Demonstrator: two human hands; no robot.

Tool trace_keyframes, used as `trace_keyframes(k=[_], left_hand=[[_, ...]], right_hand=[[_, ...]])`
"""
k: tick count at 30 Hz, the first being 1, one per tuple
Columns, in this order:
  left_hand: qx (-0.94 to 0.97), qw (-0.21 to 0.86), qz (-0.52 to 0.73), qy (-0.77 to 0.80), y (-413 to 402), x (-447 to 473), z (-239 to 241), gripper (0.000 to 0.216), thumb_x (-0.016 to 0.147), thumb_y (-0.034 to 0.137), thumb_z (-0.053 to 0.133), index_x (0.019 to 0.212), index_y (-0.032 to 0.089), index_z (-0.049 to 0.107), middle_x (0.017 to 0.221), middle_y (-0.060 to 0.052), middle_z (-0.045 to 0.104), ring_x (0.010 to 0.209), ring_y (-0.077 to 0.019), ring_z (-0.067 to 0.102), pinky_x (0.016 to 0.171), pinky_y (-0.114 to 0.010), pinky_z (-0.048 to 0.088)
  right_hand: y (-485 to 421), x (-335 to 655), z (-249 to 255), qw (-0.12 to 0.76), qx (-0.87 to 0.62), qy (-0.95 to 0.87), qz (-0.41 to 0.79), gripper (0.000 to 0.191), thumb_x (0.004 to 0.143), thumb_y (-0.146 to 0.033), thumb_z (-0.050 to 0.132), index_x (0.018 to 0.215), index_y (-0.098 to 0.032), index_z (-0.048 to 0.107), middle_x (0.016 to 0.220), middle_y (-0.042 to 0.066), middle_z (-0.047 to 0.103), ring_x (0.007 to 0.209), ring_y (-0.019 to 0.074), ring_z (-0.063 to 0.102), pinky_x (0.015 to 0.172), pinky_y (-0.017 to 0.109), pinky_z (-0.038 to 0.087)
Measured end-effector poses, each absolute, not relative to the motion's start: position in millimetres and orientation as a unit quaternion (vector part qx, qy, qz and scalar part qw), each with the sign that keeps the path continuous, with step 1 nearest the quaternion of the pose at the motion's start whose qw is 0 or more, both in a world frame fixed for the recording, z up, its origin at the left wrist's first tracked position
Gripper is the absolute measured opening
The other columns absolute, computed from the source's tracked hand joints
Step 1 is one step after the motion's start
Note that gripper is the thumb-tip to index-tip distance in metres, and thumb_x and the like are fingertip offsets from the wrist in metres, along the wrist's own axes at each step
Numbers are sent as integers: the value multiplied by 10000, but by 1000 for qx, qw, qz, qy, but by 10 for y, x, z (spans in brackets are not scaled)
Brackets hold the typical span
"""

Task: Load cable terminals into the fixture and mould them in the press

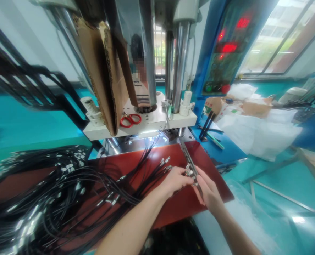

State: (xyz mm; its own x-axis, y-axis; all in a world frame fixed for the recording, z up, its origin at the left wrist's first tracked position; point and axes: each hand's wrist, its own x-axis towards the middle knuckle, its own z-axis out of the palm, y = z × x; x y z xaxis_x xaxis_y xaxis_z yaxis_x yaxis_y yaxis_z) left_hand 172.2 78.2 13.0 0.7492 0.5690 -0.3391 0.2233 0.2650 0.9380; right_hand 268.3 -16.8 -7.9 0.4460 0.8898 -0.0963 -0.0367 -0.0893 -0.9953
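A long, narrow dark metal strip [186, 153] slants across the right part of the red-brown board [170, 212]. My right hand [209, 189] grips its near end, with fingers and thumb closed round it. My left hand [176, 180] is closed in a pinch at the left side of the strip, on small silvery metal connectors [189, 170]. How many connectors are between the fingers, I cannot tell. Left of my hands lie black cables [136, 191] with metal ends, several pointing toward my left hand.
A press with a white plate [157, 124] and steel columns stands behind the board. Red-handled scissors [131, 120] and cardboard [106, 78] rest on it. A thick cable bundle [53, 191] covers the left. At right are a lit control panel [226, 49] and white bags [258, 131].
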Motion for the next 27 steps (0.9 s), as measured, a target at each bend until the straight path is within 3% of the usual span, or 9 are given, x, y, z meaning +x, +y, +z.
trace_keyframes(k=[6,11,15,21,27], left_hand=[[636,687,175,305,797,1704,20,137,607,220,585,546,137,494,500,47,436,465,-58,367,470,-190,270],[652,641,249,319,850,1704,-24,128,708,283,529,747,185,456,610,59,487,471,-74,418,474,-197,322],[677,583,296,337,875,1708,-27,130,704,240,535,687,180,421,598,48,494,562,-92,462,571,-215,369],[580,730,171,318,863,1702,37,159,675,288,553,639,158,468,538,47,420,471,-75,389,468,-216,363],[535,737,263,318,892,1716,11,235,698,354,558,703,175,405,513,69,433,393,-43,357,407,-180,300]], right_hand=[[-146,2658,-79,564,-643,-341,391,625,801,-488,448,1289,-100,401,375,-77,408,283,70,308,259,168,221],[-148,2677,-61,606,-619,-309,392,621,805,-476,466,1292,-95,397,344,-75,421,249,66,306,244,160,199],[-171,2671,-58,616,-611,-306,392,594,809,-467,481,1275,-105,416,348,-70,438,244,63,310,243,152,208],[-201,2665,-81,638,-602,-286,385,606,792,-485,506,1259,-107,424,335,-80,418,246,67,307,250,154,214],[-210,2677,-98,641,-598,-284,389,592,800,-486,502,1262,-125,420,350,-77,424,252,65,303,251,155,216]])
